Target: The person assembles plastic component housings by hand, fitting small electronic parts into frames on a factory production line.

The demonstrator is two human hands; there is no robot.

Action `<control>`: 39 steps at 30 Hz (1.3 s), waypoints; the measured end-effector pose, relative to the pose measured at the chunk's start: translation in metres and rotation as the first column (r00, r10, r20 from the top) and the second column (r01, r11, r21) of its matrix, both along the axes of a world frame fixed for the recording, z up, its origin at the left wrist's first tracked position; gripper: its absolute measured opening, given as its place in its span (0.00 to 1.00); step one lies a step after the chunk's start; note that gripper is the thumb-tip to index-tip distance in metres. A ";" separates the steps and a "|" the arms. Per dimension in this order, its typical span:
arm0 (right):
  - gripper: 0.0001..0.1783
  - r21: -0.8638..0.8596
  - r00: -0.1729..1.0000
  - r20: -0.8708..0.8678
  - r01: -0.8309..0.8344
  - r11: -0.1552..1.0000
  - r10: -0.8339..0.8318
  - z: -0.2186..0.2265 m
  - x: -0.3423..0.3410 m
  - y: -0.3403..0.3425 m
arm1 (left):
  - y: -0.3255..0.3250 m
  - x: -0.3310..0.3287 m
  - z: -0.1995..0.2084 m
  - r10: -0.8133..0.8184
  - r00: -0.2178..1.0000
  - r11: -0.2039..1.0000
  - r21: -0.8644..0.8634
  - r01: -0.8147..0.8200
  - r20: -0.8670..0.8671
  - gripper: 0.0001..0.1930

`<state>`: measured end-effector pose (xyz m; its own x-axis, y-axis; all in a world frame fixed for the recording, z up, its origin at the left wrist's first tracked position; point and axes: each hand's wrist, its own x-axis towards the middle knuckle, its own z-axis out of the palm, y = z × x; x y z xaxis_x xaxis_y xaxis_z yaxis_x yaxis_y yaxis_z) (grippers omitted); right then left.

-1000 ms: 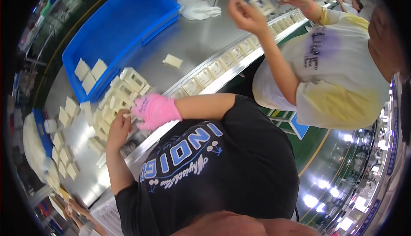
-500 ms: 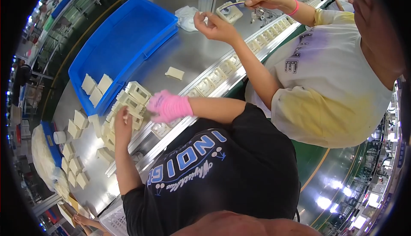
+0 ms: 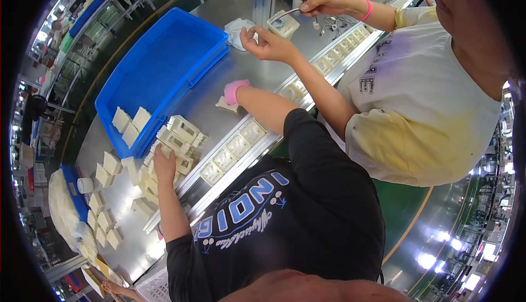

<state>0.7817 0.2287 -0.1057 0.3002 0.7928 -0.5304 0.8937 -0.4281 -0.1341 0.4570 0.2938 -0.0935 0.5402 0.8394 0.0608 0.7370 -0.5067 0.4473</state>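
My right hand [image 3: 235, 91], in a pink glove, reaches out over the steel table [image 3: 257, 72] and its fingers are curled down onto a single cream plastic block [image 3: 224, 104] that lies just under and beside them; whether they have closed on it or only rest on it I cannot tell, because the glove covers the contact. My left hand [image 3: 163, 162], bare, lies flat with fingers spread on the heap of cream frames [image 3: 178, 132], pressing rather than pinching. Just beyond those fingers sits the blue bin [image 3: 159, 66], with only a few blocks in its near corner, so I judge most of the filling is yet to do. Nearer me than both hands runs a rail [image 3: 246, 143] with a row of cream pieces already seated in it, which looks like the finished part. Many loose blocks [image 3: 107, 209] wait off to my left. A co-worker's hands [image 3: 307, 17] beyond my right fingers hold a small part and a thin tool; what the part is I cannot make out. My own shirt hides the table's near edge, and the lens bends everything near the rim.
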 end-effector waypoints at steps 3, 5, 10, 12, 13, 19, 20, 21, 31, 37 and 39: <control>0.23 0.039 1.000 -0.009 0.012 0.999 -0.012 -0.004 -0.011 -0.005 | 0.000 0.000 0.000 0.028 1.000 0.999 -0.040 -0.028 0.004 0.22; 0.24 -0.048 1.000 0.024 -0.002 0.999 0.003 0.004 -0.018 -0.003 | 0.000 0.001 0.001 0.021 1.000 0.998 -0.059 -0.021 -0.004 0.22; 0.26 -0.034 1.000 -0.010 0.012 0.999 -0.012 0.004 -0.029 0.000 | 0.004 -0.005 -0.006 0.044 0.998 0.996 -0.076 -0.041 0.043 0.21; 0.26 -0.028 1.000 -0.029 0.004 1.000 -0.005 0.006 -0.028 -0.002 | -0.001 0.002 0.004 0.035 0.999 0.996 -0.081 -0.032 0.032 0.21; 0.23 -0.025 0.998 -0.060 0.021 0.999 -0.022 -0.002 -0.026 0.000 | -0.002 0.005 0.007 0.031 0.999 0.996 -0.087 -0.029 0.021 0.21; 0.21 0.011 0.997 -0.069 0.042 0.999 -0.041 -0.005 -0.032 0.000 | 0.000 -0.001 -0.003 0.031 1.000 0.999 -0.018 -0.031 0.005 0.17; 0.21 0.017 0.997 -0.063 0.050 0.999 -0.049 -0.006 -0.032 0.000 | 0.001 -0.001 -0.005 0.032 0.999 0.999 -0.016 -0.032 0.004 0.17; 0.21 0.018 0.997 -0.065 0.049 0.999 -0.048 -0.005 -0.031 0.000 | 0.002 -0.001 -0.006 0.030 1.000 0.999 -0.017 -0.030 0.008 0.17; 0.32 -0.016 0.994 -0.012 -0.111 0.994 0.110 -0.006 -0.027 0.001 | 0.002 0.003 -0.007 0.025 1.000 1.000 -0.013 -0.025 -0.005 0.15; 0.37 -0.061 0.988 0.026 -0.147 0.987 0.149 -0.018 -0.029 0.008 | 0.005 -0.001 -0.010 0.004 1.000 1.000 0.013 -0.004 0.001 0.15; 0.38 -0.051 0.987 0.036 -0.153 0.987 0.155 -0.017 -0.031 0.009 | 0.005 -0.003 -0.013 0.013 1.000 1.000 0.006 -0.013 0.003 0.15</control>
<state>0.7508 0.2374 -0.1230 0.1980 0.8049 -0.5594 0.9536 -0.2902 -0.0799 0.4538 0.2992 -0.1060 0.5289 0.8460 0.0672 0.7424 -0.4996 0.4464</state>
